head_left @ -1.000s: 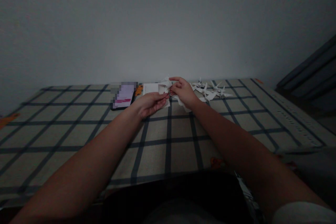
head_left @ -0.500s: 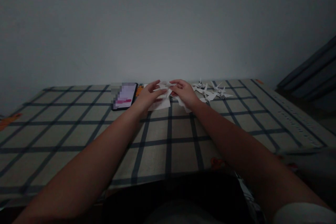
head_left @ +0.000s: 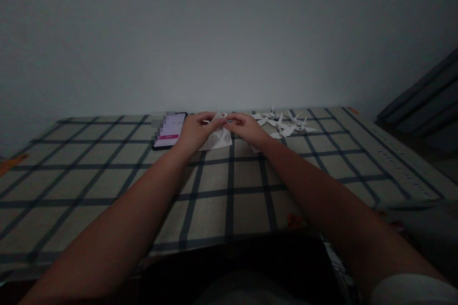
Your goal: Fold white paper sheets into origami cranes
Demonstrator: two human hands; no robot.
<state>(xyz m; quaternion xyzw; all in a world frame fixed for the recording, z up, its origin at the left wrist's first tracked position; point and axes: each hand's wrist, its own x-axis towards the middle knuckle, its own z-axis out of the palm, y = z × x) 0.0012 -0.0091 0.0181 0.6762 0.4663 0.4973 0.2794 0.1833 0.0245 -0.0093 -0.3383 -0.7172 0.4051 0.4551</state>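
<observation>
Both my arms reach far out over a checked cloth (head_left: 107, 171). My left hand (head_left: 195, 131) and my right hand (head_left: 246, 129) meet over a small white folded paper figure (head_left: 219, 118), each pinching one side of it with closed fingers. Under the hands lies a flat white paper sheet (head_left: 217, 142). Just right of my right hand several finished white paper cranes (head_left: 286, 125) stand on the cloth.
A phone (head_left: 169, 129) with a lit screen lies left of my left hand. A plain grey wall (head_left: 229, 33) rises behind the surface. A dark slanted object (head_left: 422, 100) stands at the far right. My dark lap (head_left: 236, 267) fills the bottom.
My left hand turned over from palm-up and moved up onto the paper figure. The right hand dropped slightly and both hands now pinch the figure close together.
</observation>
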